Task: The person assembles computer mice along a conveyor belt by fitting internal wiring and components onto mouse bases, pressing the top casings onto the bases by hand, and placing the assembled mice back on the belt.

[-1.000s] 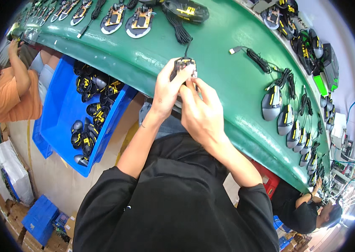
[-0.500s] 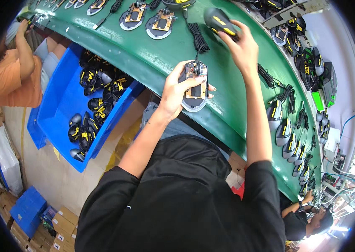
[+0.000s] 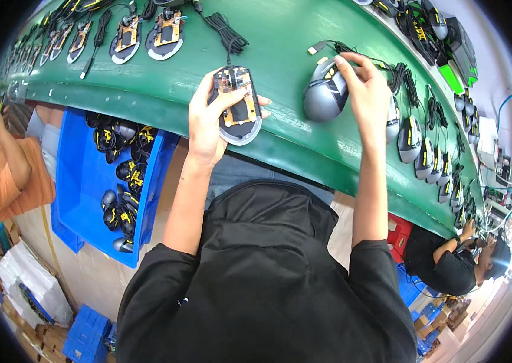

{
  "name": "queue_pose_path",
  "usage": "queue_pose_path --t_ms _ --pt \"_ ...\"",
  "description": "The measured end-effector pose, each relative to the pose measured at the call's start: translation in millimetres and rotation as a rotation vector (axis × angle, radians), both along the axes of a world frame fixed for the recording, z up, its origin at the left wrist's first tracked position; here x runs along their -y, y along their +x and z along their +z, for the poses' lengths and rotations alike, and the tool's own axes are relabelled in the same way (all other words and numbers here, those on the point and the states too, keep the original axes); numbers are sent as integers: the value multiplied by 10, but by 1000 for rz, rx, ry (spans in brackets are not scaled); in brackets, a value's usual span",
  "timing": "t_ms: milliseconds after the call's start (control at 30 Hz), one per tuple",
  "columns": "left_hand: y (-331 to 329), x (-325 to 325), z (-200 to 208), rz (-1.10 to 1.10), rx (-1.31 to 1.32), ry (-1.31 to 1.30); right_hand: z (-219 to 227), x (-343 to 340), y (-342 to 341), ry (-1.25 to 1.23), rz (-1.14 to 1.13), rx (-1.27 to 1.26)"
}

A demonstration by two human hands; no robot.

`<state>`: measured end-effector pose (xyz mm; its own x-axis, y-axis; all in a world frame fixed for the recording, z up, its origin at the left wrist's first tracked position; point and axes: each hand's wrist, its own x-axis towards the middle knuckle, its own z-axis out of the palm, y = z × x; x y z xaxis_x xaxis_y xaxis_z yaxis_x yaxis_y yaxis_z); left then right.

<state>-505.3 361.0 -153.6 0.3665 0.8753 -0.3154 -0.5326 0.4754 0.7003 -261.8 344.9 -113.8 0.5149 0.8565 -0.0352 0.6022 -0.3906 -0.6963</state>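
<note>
Two hands work at the near edge of a green conveyor belt, each on its own piece of a computer mouse. The left hand clamps an open mouse base, thumb on one side and fingers curled round the other, so the yellow circuit board inside faces up. The base sits right at the belt's front lip, its long axis running roughly away from the person, with its black cable trailing off up the belt in a bundled coil.

The right hand reaches further out and to the right, fingertips pressed down together on the far end of a grey mouse top shell that lies on the belt. The shell's long axis tilts toward the base, its rounded end pointing down-left. Shell and base lie near each other but apart, a strip of bare green between them; the shell is to the right of the base and slightly further up the belt, so the right hand is plainly the nearer one to it.

More finished mice line the belt off to the right, and open bases wait in a row further up. Below the belt on the left, a blue bin holds loose black and yellow shells.
</note>
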Motion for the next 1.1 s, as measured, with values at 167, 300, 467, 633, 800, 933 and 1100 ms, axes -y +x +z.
queue_pose_path --t_ms 167,300,467,633,800,933,1100 --pt "-15 26 -7 10 41 6 -69 307 -241 -40 -57 82" --pt "13 34 -21 22 -1 31 -305 449 -440 9 46 382" --pt "18 63 -10 20 21 31 -71 332 -883 444 216 -85" --pt "85 128 63 118 112 -51 -245 230 -1347 494 488 194" --pt "178 210 49 172 1 -30 -378 291 -1240 435 576 134" --pt "180 108 55 123 5 -24 -250 349 -1320 269 550 66" --pt "135 112 -51 159 167 -83 -4 452 -1310 326 236 -636"
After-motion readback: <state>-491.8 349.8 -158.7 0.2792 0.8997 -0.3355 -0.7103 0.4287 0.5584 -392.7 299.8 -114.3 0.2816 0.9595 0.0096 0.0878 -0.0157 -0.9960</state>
